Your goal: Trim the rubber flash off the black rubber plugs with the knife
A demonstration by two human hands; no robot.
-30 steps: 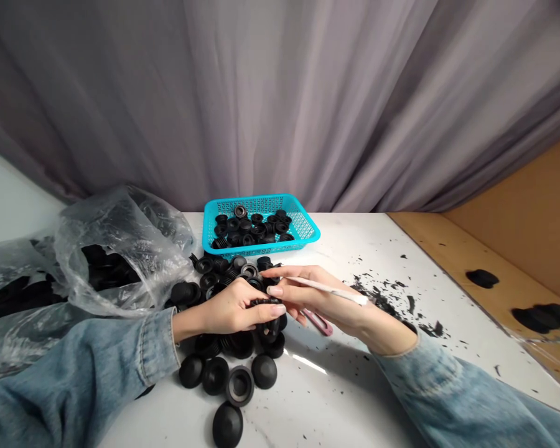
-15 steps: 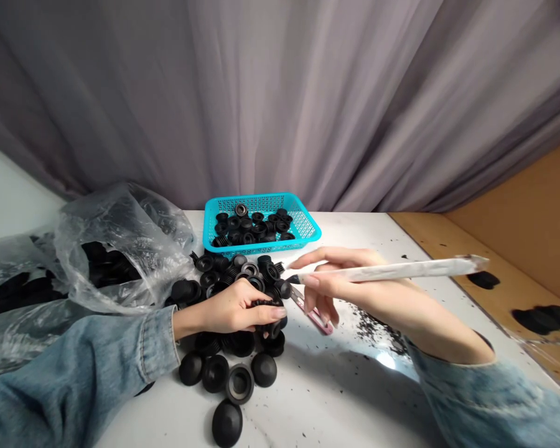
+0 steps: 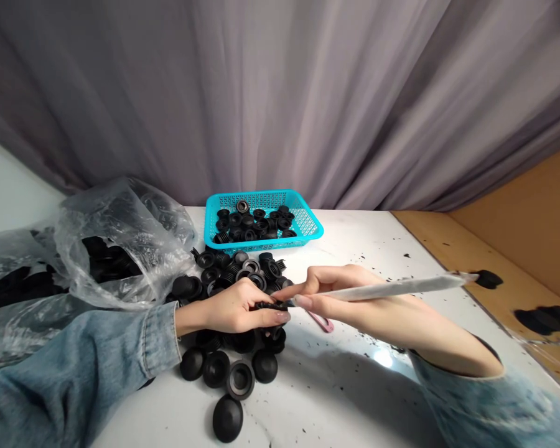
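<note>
My left hand [image 3: 236, 309] is closed over the pile, pinching a black rubber plug [image 3: 269, 305] between thumb and fingers; the hand covers most of the plug. My right hand [image 3: 336, 289] grips a long, slim tool wrapped in white [image 3: 401, 287] like a pen, its rear end pointing right. The tool's dark front end meets the plug at my left fingertips, and its exact tip is hidden. Around and under my left hand lie several more black rubber plugs [image 3: 240, 379], some ribbed, some dome side up. A pink-handled tool [image 3: 325, 323] lies partly covered beneath my right hand.
Behind the pile stands a turquoise basket [image 3: 318, 233] with several black plugs inside. A clear plastic bag [image 3: 135, 249] of black pieces sits at the left. Black scraps dot the white table [image 3: 354, 236]. Dark round pieces [image 3: 544, 319] rest on the wooden board at the right.
My right hand has moved left and down, bringing the tool's front end from above the pile to the plug in my left hand. My left hand keeps its pinch.
</note>
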